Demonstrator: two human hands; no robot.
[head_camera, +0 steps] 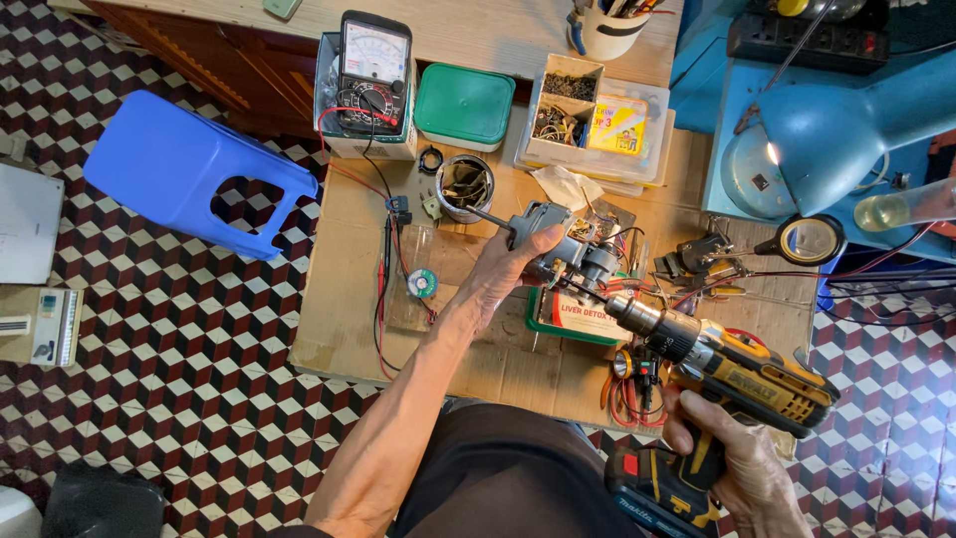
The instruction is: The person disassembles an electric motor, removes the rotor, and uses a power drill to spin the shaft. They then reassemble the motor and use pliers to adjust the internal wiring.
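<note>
Nearest me, my right hand is wrapped tight round the grip of the yellow-and-black cordless drill, battery end low by my lap. The drill's long axis runs up and to the left, chuck fwd, thin bit at the tip.

Next out, my left hand is closed round the grey motor assy, held up off the cardboard-covered bench, above the green-edged box. Bit tip sits right at the assy's right side; can't tell if it's seated in a screw. So the part lies up-left of the drill hand, in line w/ the bit, and the left hand is the one on it.

Farther back: metal tin, green lid, analog multimeter, parts tray. Blue plastic stool lies off left on the floor.
</note>
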